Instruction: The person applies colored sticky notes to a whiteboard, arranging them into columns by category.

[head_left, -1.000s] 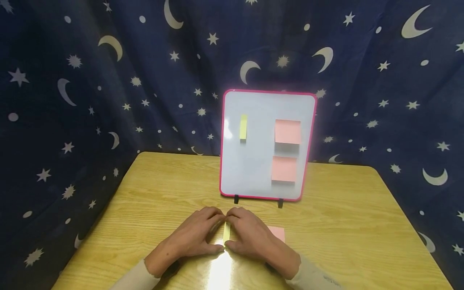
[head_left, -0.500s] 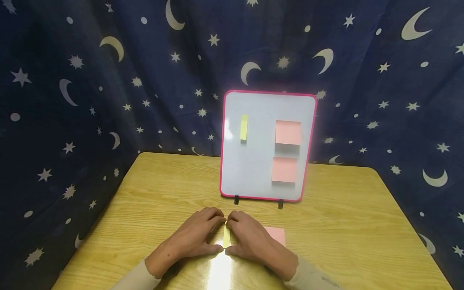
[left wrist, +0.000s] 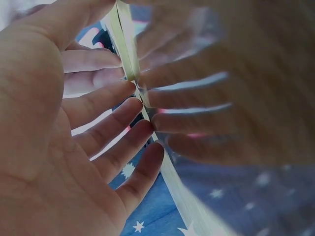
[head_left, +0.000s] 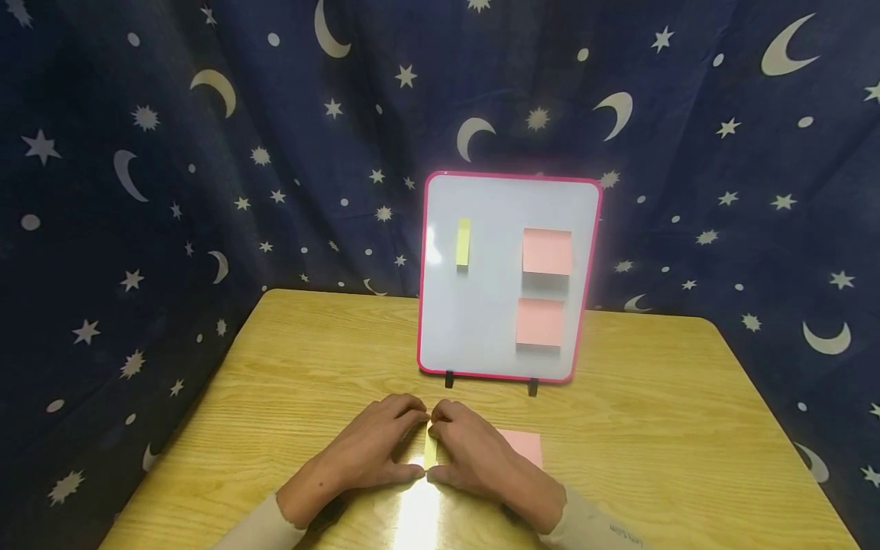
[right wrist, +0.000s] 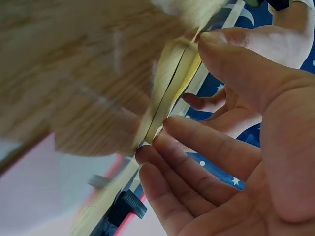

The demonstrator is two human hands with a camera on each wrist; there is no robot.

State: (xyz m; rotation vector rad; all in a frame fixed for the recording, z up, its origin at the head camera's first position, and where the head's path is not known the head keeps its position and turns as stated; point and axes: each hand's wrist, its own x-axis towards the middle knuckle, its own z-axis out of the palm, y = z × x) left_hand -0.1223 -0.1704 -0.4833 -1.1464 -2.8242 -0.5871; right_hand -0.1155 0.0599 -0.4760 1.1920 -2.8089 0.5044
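Note:
A narrow pad of yellow sticky notes (head_left: 430, 451) lies upright-on in front of me on the table. My left hand (head_left: 371, 447) holds it from the left, thumb at the near end and fingers at the far end. From the other side, my right hand (head_left: 477, 451) grips the same two ends, its index finger bent over the far part. Both sets of fingertips nearly meet. In the right wrist view, the strip-like pad (right wrist: 170, 98) spans from thumb to index finger. A pink sticky note pad (head_left: 524, 444) lies partly hidden behind my right wrist.
Behind the hands stands a pink-framed whiteboard (head_left: 481, 344) on black feet (head_left: 450, 380). It bears a narrow yellow note (head_left: 463, 243) at left and two pink notes, an upper one (head_left: 547, 252) and a lower one (head_left: 539, 322). A star-and-moon curtain (head_left: 309, 191) surrounds the wooden table (head_left: 309, 351).
My right hand has shifted slightly toward me, its index finger drawing back over the yellow pad. The left hand stays nearly still.

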